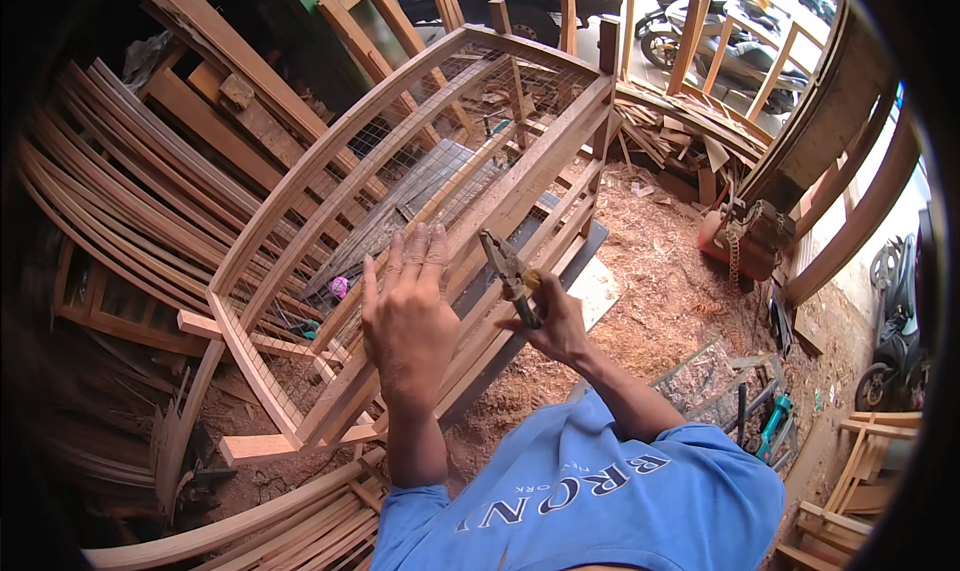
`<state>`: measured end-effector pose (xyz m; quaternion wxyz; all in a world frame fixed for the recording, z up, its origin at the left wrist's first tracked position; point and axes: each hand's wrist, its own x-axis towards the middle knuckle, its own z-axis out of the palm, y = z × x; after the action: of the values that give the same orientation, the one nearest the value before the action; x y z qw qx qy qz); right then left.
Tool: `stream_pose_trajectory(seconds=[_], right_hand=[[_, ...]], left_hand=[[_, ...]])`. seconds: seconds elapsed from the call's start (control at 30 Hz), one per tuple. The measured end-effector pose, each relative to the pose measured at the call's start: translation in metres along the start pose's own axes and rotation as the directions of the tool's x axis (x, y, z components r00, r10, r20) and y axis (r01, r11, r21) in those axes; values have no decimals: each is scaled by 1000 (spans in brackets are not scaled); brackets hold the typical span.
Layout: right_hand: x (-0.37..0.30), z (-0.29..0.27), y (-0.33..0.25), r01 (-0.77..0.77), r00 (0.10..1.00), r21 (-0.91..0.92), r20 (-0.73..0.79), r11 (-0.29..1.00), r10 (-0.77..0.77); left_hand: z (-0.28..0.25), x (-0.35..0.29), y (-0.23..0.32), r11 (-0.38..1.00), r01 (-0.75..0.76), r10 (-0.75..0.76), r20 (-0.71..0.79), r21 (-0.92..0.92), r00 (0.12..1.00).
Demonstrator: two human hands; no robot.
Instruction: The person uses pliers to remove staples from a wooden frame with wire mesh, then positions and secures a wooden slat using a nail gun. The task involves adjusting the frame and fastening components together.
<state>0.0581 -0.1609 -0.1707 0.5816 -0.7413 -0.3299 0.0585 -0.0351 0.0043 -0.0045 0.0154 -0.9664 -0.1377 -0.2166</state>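
My right hand (556,323) is wrapped round the handles of a pair of pliers (505,263), whose metal jaws point up and away over the wooden frame. My left hand (412,311) lies with its fingers stretched out, palm down, on or just over the near long rail of that frame; the contact itself is hidden. The wooden frame (540,161) is a large slatted piece with a curved far rail (330,141). Thin wire mesh (385,121) spans its inside. Its near left end has short wooden stubs sticking out.
Long curved wooden strips (120,201) are stacked at the left, with more strips (300,521) at the lower left. Wood shavings cover the floor (640,261). A red machine (745,239) with a coiled hose stands at the right, near a teal power tool (772,426). Motorcycles (715,46) are parked beyond.
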Motion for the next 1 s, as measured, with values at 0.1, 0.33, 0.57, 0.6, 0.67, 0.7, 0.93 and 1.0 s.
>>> stream_pose_trajectory(seconds=[0.1,0.33,0.57,0.6,0.67,0.7,0.93,1.0], right_hand=[[-16,14,-4,-235,943,451,320,861,89],[8,15,0,161,849,-512,-364,844,-383],[-15,30,-11,-128,978,447,205,885,38],[-16,34,-11,-145,978,459,199,877,58],[-13,38,-11,-95,994,142,-38,985,101],[-9,37,-9,-103,986,-73,-141,992,92],[-4,12,-2,-145,984,159,129,977,125],[-12,24,-8,-231,961,499,253,835,114]], left_hand=[[1,0,-2,1000,-1,1,16,9,1000],[1,1,-2,1000,1,-1,5,14,1000],[0,-1,-1,999,-7,8,-9,41,1000],[1,-1,-3,999,-15,15,-14,28,1000],[3,-2,-4,1000,-11,11,-15,12,1000],[3,-2,-4,1000,-7,7,0,20,1000],[5,-1,-4,1000,-11,11,-21,29,1000],[4,-2,-3,1000,-9,9,-17,28,1000]])
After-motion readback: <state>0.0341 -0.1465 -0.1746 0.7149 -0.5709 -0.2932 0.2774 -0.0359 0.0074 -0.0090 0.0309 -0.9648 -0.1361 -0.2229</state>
